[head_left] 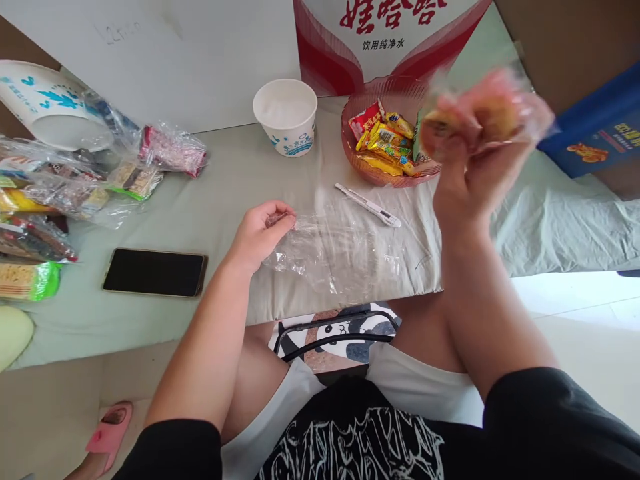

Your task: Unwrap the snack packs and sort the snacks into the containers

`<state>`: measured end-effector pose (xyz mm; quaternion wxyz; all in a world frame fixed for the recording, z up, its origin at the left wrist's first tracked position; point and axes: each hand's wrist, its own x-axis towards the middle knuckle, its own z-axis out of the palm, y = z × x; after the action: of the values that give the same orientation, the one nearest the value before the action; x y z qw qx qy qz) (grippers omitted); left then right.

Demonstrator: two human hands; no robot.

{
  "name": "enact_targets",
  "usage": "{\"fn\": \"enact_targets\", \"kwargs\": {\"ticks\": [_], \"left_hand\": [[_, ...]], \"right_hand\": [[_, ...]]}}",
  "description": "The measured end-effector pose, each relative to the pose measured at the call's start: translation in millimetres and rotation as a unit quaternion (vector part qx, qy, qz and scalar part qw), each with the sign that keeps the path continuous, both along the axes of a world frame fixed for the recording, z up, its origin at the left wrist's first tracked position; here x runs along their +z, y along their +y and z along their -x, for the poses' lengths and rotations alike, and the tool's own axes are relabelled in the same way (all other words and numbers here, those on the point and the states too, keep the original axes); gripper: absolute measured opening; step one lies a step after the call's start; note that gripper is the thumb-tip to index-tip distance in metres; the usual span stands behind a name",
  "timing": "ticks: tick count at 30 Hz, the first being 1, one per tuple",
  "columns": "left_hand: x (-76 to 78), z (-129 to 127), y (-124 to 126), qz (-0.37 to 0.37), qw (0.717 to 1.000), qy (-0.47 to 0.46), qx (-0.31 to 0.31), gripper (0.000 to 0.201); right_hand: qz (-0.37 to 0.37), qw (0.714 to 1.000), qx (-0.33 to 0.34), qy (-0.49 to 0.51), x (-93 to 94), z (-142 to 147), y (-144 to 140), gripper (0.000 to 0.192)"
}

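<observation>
Above right hand (467, 180) — snack packets (480, 113), seemingly.

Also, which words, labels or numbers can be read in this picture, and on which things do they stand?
"饮用纯净水": on the red and white box, under big red characters cut off by the top edge.
White board: faint pencil writing, too faint to read.
Blue box: yellow print, too blurred.
Snack packets in the basket: print too small.
Cup: blue pattern, no words readable.

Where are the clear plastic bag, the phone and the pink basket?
clear plastic bag (335, 250), head view, middle of the film
phone (155, 272), head view, dark screen centre
pink basket (350, 143), head view, left wall
</observation>
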<state>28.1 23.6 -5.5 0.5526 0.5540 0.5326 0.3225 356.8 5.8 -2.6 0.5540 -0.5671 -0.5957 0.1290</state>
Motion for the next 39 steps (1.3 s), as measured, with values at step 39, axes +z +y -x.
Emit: {"fn": "enact_targets", "kwargs": {"ticks": [39], "left_hand": [[9.1, -7, 6, 0.117, 0.978, -0.157, 0.071, 0.056]], "right_hand": [[0.172, 0.967, 0.104, 0.155, -2.1, 48, -60, 0.025]]}}
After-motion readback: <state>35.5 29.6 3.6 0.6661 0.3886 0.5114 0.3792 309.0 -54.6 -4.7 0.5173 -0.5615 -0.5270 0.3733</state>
